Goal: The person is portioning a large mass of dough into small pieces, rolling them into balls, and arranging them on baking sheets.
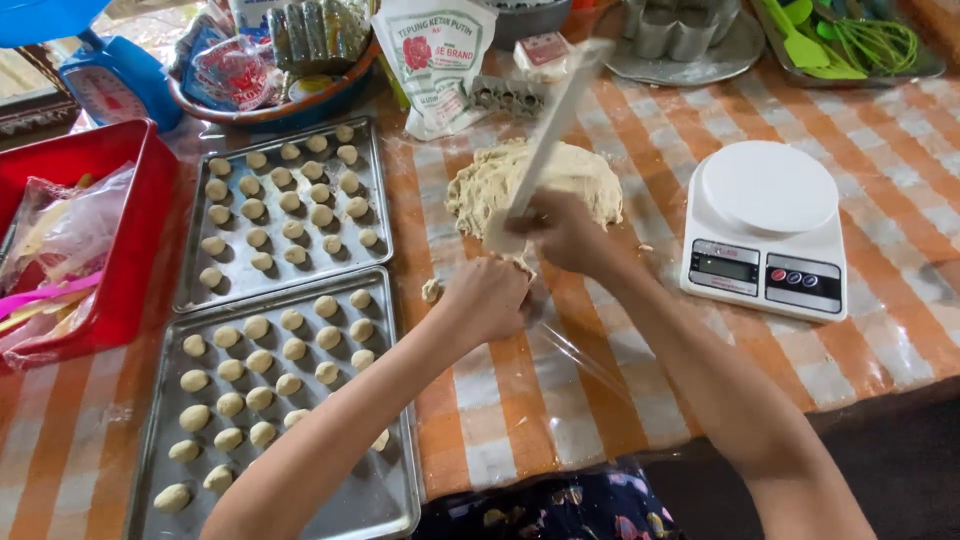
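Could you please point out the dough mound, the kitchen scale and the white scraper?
dough mound (590,180): head view, right upper surface.
kitchen scale (768,187): head view, round weighing plate.
white scraper (548,135): head view, mid-blade.

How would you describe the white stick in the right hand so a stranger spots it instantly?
Start at the orange-and-white checked tablecloth and find the pale dough mound at its middle, left of the white kitchen scale. The right hand grips a long flat white stick slanting over that mound. It is the only straight, blurred white strip there.
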